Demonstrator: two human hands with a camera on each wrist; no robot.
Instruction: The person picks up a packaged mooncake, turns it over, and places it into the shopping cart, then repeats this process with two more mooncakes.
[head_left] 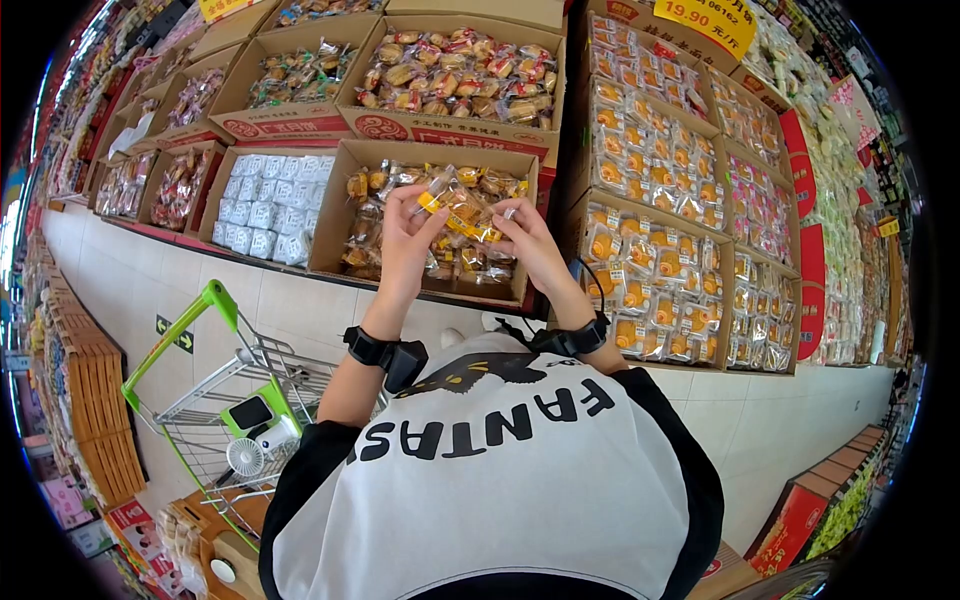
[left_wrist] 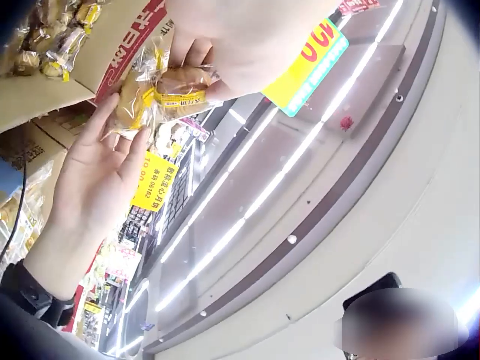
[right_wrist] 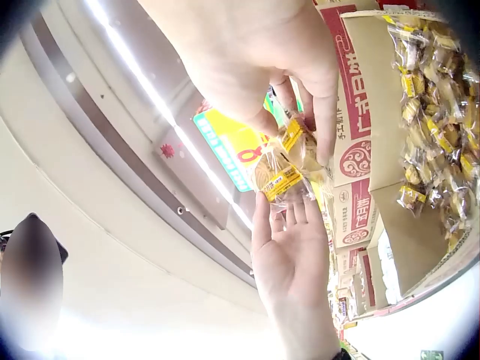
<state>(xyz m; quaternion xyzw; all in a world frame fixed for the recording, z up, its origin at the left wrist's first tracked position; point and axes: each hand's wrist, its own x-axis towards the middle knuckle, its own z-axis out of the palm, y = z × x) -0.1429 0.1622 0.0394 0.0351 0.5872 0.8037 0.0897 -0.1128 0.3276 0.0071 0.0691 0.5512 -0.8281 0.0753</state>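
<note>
White shirt (head_left: 480, 490) with black lettering: nearest my remote view. Black wristband (head_left: 385, 357), one on each arm. Left hand (head_left: 408, 238): thumb and fingers pinch one side of a yellow-banded pastry packet (head_left: 466, 212). Right hand (head_left: 533, 248): fingers pinch the other side. Packet sits between both hands, above an open carton (head_left: 400, 151); whether one wrapper or two joined, I cannot tell. Handling note: I judge light grips on the film best, turning it slowly, sparing the pastry from crushing. Carton beneath: heaped with similar packets, cardboard walls bounding it; I would lift over the near wall, not through it. Left: white packs (head_left: 268, 205) just beside the carton; green cart handle (head_left: 172, 342) lower, well apart. Right: stacked boxed pastries (head_left: 660, 275) near the forearm, so less sideways room. Open air lies over the heap. Farther: red-printed carton (head_left: 470, 134); yellow price sign (head_left: 708, 22).
</note>
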